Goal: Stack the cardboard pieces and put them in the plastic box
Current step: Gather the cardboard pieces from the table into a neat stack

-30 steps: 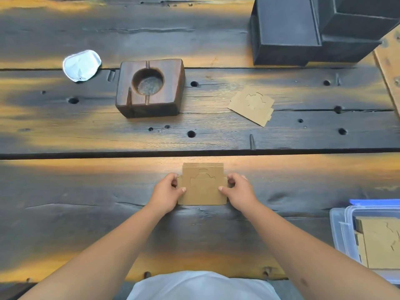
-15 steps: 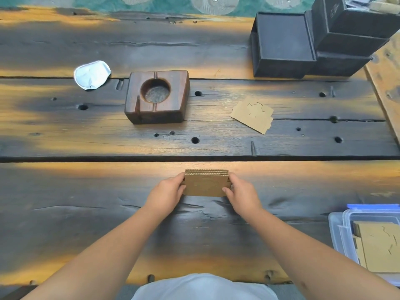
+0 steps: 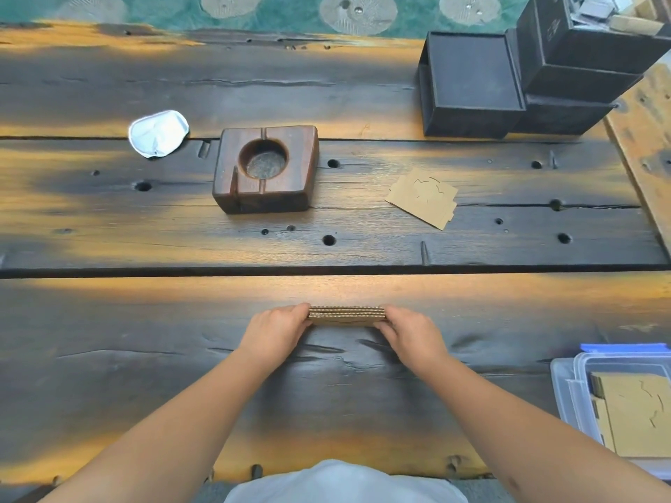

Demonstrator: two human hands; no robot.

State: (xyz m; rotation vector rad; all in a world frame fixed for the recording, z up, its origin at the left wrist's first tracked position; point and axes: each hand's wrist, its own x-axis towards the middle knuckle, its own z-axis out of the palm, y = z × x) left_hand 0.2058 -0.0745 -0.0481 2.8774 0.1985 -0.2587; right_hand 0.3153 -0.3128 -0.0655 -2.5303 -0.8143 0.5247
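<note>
A small stack of brown cardboard pieces (image 3: 346,315) stands on edge on the near plank, its corrugated top edges facing me. My left hand (image 3: 277,330) grips its left end and my right hand (image 3: 412,334) grips its right end. Loose cardboard pieces (image 3: 423,197) lie flat on the middle plank, to the right. A clear plastic box (image 3: 570,393) sits at the lower right edge with more cardboard pieces (image 3: 639,415) inside it.
A dark wooden block with a round hollow (image 3: 265,168) sits on the middle plank. A crumpled white foil lid (image 3: 158,132) lies to its left. Black boxes (image 3: 508,78) are piled at the far right. A blue lid (image 3: 624,347) shows behind the plastic box.
The stack lay flat between my hands a second ago; both hands have tipped it up onto its edge. The view has tilted up and now shows more of the table's far side.
</note>
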